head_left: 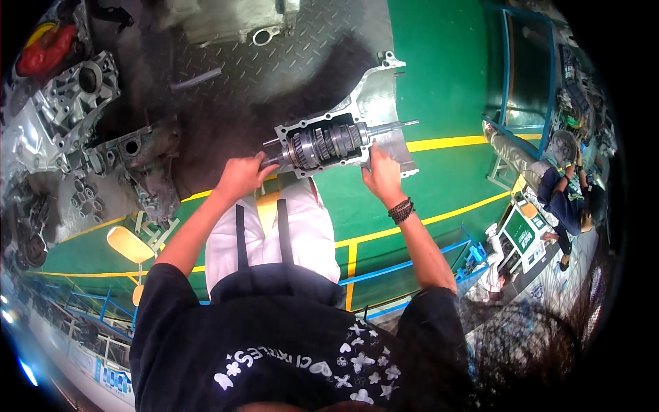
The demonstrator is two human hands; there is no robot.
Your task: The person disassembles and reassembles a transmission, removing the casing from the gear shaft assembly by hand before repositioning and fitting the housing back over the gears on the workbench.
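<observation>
A metal gear shaft [326, 143] with several gears lies lengthwise in an open grey gearbox housing [376, 93] at the table's near edge. My left hand [241, 177] is closed round the shaft's left end, thumb and fingers pinching it. At the housing's near right edge, my right hand [383, 173] is closed on the rim, its index finger reaching up close below the shaft's thin right end. The undersides of the right fingers are hidden. A beaded bracelet circles the right wrist.
The dark tread-plate table [237, 86] carries a metal strip [197, 78] and another casting [233, 20] at the back. More gearbox castings [82, 89] and several rings [87, 198] are at left. A yellow stool [129, 244] stands behind left. People and blue-framed racks [504, 69] are at right.
</observation>
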